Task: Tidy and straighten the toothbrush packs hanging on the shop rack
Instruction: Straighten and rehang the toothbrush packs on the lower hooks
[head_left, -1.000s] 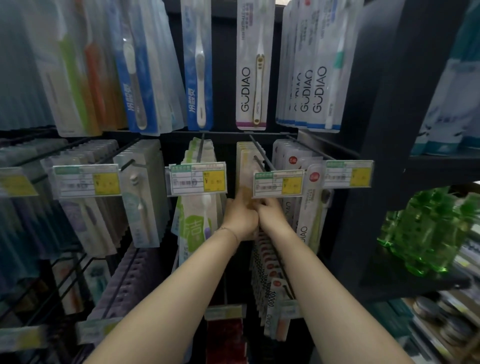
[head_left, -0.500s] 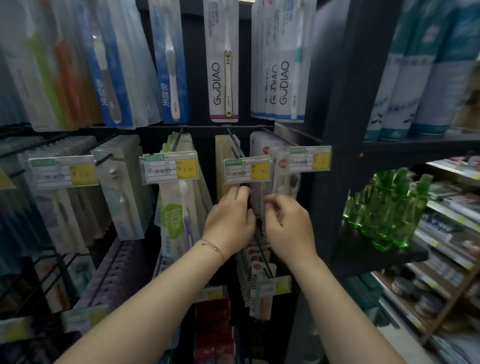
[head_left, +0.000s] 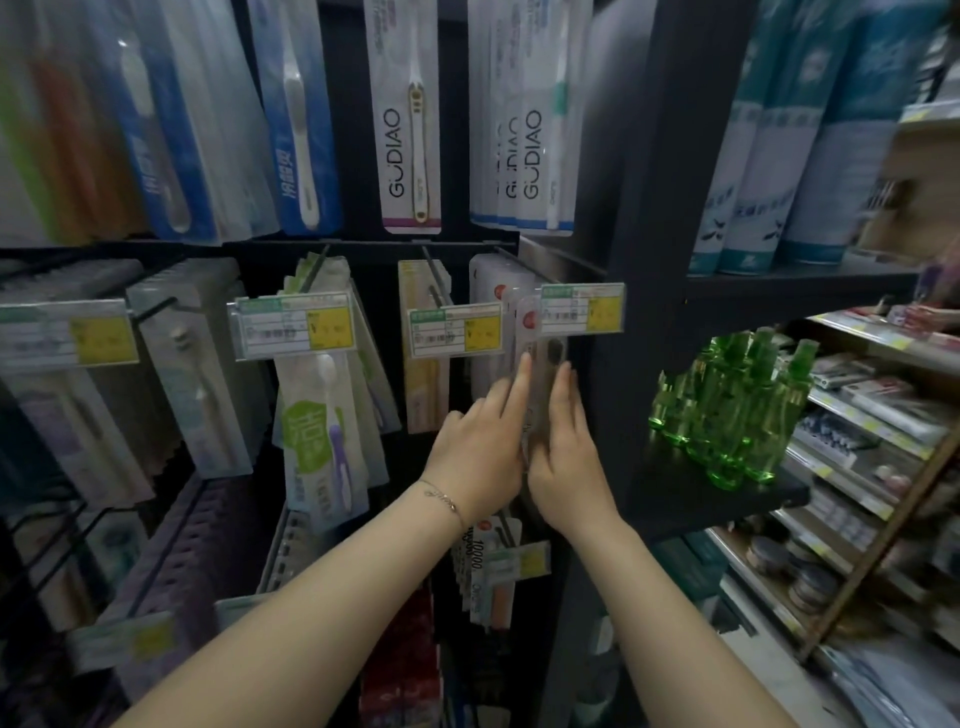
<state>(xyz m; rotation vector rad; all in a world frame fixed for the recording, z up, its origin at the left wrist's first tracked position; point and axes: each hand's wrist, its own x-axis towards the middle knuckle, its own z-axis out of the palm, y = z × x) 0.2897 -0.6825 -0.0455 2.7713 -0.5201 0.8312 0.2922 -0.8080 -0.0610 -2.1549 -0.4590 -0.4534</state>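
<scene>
Toothbrush packs hang in rows on a black peg rack (head_left: 374, 249). On the rightmost hook of the middle row hang white packs with a red dot (head_left: 540, 358). My left hand (head_left: 480, 447) lies flat against their left side, fingers straight. Opposite it, my right hand (head_left: 563, 447) presses the right side with straight fingers, so the packs sit between my palms. Left of them hang beige packs (head_left: 423, 384) and green-and-white packs (head_left: 317, 431).
Yellow price tags (head_left: 454, 332) stick out on the hook ends. GUDIAO packs (head_left: 410, 119) hang in the row above. A dark upright post (head_left: 623, 312) borders the rack on the right. Beyond it, green bottles (head_left: 727, 410) stand on a shelf.
Both hands left the beige packs under the middle tag and moved right to the red-dot packs. The fingers went from curled to straight, and the view swung right.
</scene>
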